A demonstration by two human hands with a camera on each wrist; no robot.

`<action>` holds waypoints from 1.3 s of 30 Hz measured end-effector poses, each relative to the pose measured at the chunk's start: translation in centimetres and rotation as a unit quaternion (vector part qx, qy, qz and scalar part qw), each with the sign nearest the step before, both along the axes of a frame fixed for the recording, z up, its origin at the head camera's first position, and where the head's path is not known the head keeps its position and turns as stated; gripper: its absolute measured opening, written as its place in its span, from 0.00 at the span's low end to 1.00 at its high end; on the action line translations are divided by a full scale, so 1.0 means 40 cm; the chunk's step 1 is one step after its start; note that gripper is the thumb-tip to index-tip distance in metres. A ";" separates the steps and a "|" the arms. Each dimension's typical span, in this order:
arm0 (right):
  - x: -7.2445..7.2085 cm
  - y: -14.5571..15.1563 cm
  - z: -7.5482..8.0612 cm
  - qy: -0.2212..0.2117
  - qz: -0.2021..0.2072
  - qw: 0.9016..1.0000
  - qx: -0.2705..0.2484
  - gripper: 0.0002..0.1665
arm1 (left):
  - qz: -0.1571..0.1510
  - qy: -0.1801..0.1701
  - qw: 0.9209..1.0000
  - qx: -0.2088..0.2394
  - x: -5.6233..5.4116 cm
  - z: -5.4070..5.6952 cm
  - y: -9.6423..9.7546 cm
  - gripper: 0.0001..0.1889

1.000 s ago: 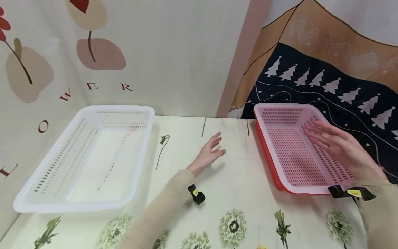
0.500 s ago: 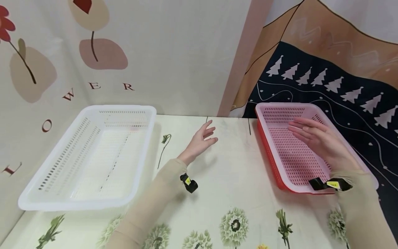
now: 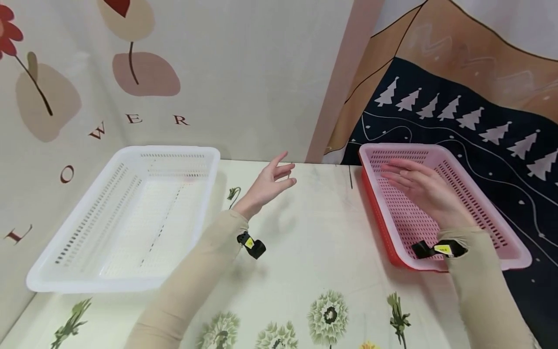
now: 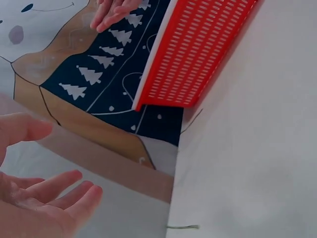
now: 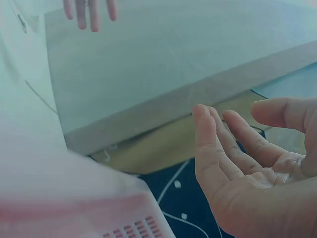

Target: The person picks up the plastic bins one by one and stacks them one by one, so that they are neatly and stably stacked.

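Observation:
My left hand (image 3: 265,185) hovers over the middle of the table, just right of the white plastic basket (image 3: 205,194), its fingers loosely spread and holding nothing. Above the pink perforated basket (image 3: 472,194) hangs my right hand (image 3: 425,191), palm turned inward, also holding nothing. The pink basket sits in a red one (image 3: 379,218), whose perforated side shows in the left wrist view. In the right wrist view the right hand's fingers (image 5: 205,148) are relaxed and a little bent. No contents are visible in either the white or the pink basket.
A pale cloth (image 3: 322,242) printed with flowers covers the table. Behind it stand a light wall hanging (image 3: 261,72) with letters and a dark hanging (image 3: 457,116) with white trees, close by the pink basket's right side.
Both hands have moved left and slightly up in the head view. The right hand has shifted from the pink basket's right side toward its middle. The baskets stay in place.

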State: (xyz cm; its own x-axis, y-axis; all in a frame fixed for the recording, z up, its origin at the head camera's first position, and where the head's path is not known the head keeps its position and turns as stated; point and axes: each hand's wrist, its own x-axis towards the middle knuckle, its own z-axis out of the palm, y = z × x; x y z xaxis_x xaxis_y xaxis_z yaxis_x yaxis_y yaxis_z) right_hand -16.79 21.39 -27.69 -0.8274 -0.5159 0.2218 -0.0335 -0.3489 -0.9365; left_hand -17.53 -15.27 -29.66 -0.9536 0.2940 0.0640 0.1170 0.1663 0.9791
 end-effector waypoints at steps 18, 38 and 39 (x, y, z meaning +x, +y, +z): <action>-0.007 -0.105 -0.003 -0.029 0.014 0.999 0.022 0.22 | 0.010 -0.003 0.999 -0.033 0.006 0.067 -0.107 0.41; 0.001 -0.249 0.000 -0.038 0.003 0.996 0.086 0.20 | 0.014 -0.017 0.998 -0.053 0.039 0.099 -0.266 0.42; 0.003 -0.257 -0.001 -0.039 0.004 0.995 0.088 0.21 | 0.014 -0.016 0.998 -0.057 0.041 0.098 -0.274 0.42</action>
